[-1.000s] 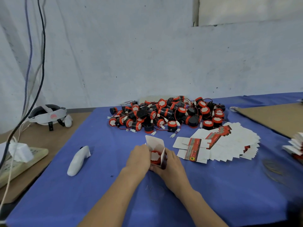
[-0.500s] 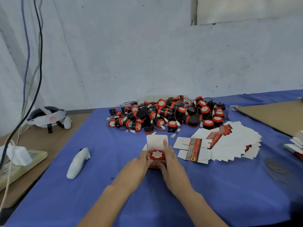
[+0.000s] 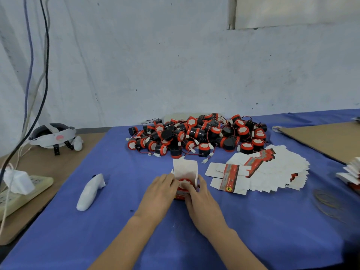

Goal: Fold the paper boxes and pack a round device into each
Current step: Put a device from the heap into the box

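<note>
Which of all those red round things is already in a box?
The round device between the left hand and right hand, sitting in the upright box whose white flap stands open. The rest lie loose in the pile behind.

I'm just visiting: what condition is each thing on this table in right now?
box: folded up, upright, top flap open.
round device: inside the box.
left hand: grips the box's left side.
right hand: grips its right side, thumb at the opening.
pile of round devices: loose, unpacked.
flat boxes: unfolded, fanned out.
controller: lying flat, untouched.
power strip: white plug on it.
</note>
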`<state>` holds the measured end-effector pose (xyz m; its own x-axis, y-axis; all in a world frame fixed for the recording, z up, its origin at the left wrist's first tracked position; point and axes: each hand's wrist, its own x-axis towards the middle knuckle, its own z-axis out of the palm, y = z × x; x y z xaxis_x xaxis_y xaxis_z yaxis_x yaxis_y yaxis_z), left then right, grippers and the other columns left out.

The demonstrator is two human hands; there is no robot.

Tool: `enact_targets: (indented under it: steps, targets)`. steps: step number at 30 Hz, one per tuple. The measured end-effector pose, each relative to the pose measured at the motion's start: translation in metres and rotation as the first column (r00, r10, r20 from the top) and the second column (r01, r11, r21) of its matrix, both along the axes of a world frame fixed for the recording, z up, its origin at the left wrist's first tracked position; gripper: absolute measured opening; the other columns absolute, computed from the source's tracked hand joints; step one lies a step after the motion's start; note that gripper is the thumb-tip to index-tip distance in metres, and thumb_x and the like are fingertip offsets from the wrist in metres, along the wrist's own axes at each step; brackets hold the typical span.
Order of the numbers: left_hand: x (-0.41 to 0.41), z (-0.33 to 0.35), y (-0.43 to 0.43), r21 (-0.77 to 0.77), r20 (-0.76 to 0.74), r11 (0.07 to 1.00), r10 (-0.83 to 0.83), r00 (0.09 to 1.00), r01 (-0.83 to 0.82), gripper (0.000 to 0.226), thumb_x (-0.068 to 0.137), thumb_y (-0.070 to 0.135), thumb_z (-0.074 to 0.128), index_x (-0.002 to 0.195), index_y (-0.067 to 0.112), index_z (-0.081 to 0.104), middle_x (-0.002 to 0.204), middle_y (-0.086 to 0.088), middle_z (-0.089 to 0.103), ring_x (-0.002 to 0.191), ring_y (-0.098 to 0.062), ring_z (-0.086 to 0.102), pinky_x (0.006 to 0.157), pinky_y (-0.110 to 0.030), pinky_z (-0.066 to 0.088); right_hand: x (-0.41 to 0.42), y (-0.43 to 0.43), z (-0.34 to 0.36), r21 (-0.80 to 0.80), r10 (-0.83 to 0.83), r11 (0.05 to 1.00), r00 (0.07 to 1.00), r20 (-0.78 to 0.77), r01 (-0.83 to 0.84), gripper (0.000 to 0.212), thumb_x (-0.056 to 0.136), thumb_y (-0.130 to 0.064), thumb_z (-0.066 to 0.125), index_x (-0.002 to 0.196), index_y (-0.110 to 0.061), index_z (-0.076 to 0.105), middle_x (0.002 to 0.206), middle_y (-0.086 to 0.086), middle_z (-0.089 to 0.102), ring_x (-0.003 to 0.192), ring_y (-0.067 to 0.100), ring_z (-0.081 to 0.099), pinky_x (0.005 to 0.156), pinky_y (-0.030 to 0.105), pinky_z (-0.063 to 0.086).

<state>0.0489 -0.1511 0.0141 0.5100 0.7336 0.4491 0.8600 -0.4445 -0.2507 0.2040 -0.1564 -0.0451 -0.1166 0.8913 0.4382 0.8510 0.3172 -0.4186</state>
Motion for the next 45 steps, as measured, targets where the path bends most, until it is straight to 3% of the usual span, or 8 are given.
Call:
enact_targets:
  steps: [8,11,15,20,26,30,34,45]
  targets:
    - [0.001,-0.002,0.005,-0.074,0.022,0.996,0.043,0.999,-0.041,0.065,0.055,0.011,0.085,0.116,0.026,0.067,0.060,0.009,0.052,0.050,-0.013,0.047,0.040,-0.020,0.025,0.003,0.001,-0.002,0.085,0.044,0.996,0.998,-0.054,-0.039,0.032,0.106,-0.031,0.043,0.138,-0.036,0.043,0.151,-0.007,0.023,0.119,0.015,0.054,0.076,0.025,0.056]
    - [-0.007,-0.006,0.009,-0.150,0.032,0.986,0.077,0.997,-0.071,0.058,0.092,0.012,0.043,0.146,0.029,0.027,0.077,0.007,0.053,0.056,-0.018,0.046,0.043,-0.027,0.023,0.004,0.002,-0.004,0.089,0.049,0.995,0.997,-0.065,-0.043,0.032,0.106,-0.034,0.043,0.138,-0.036,0.045,0.156,-0.007,0.019,0.121,0.017,0.054,0.079,0.029,0.057]
    - [-0.001,-0.005,0.008,-0.238,0.121,0.968,0.104,0.987,-0.073,0.052,0.101,0.018,0.036,0.150,0.026,0.022,0.118,0.003,0.064,0.074,-0.024,0.063,0.056,-0.032,0.042,0.004,0.003,-0.007,0.070,0.065,0.996,0.994,-0.090,-0.059,0.041,0.105,-0.036,0.045,0.145,-0.036,0.038,0.159,-0.012,0.016,0.131,0.013,0.048,0.092,0.027,0.055]
    - [0.006,-0.005,0.003,-0.312,0.114,0.945,0.137,0.984,-0.095,0.051,0.102,0.020,0.035,0.151,0.026,0.020,0.141,0.004,0.051,0.083,-0.027,0.065,0.062,-0.035,0.046,0.006,0.004,-0.007,0.082,0.080,0.994,0.993,-0.083,-0.073,0.043,0.106,-0.035,0.045,0.148,-0.036,0.036,0.160,-0.011,0.015,0.135,0.013,0.044,0.094,0.024,0.053]
    - [-0.006,-0.004,-0.007,-0.291,0.178,0.957,0.064,0.982,-0.010,0.053,0.103,0.023,0.034,0.151,0.037,0.017,0.086,0.009,0.055,0.067,-0.021,0.059,0.055,-0.033,0.042,0.006,0.003,-0.006,0.047,0.064,0.997,0.994,-0.094,-0.059,0.040,0.108,-0.036,0.039,0.148,-0.037,0.036,0.161,-0.009,0.014,0.133,0.013,0.045,0.086,0.024,0.055]
    - [-0.019,-0.004,-0.012,-0.195,0.233,0.978,0.115,0.966,-0.069,0.045,0.103,0.024,0.037,0.147,0.032,0.034,0.129,0.011,0.053,0.073,-0.019,0.060,0.054,-0.028,0.037,0.005,0.002,-0.004,0.050,0.066,0.997,0.992,-0.111,-0.061,0.034,0.107,-0.037,0.040,0.142,-0.038,0.044,0.160,-0.010,0.017,0.132,0.012,0.047,0.082,0.021,0.053]
    - [-0.017,-0.002,-0.011,-0.122,0.337,0.988,0.126,0.933,-0.089,0.025,0.102,0.026,0.044,0.123,0.025,0.058,0.115,0.006,0.050,0.073,-0.016,0.060,0.049,-0.029,0.038,0.006,0.002,-0.003,0.051,0.064,0.997,0.992,-0.111,-0.059,0.032,0.107,-0.036,0.041,0.139,-0.040,0.045,0.158,-0.010,0.017,0.129,0.012,0.048,0.079,0.019,0.051]
    - [-0.002,0.004,0.004,-0.358,0.087,0.901,0.292,0.953,-0.243,0.026,0.103,0.035,0.033,0.106,0.021,0.056,0.098,0.002,0.065,0.082,-0.024,0.062,0.067,-0.033,0.046,0.007,0.001,-0.002,0.044,0.074,0.997,0.993,-0.089,-0.070,0.035,0.107,-0.033,0.042,0.143,-0.034,0.044,0.159,-0.004,0.019,0.130,0.016,0.048,0.087,0.025,0.055]
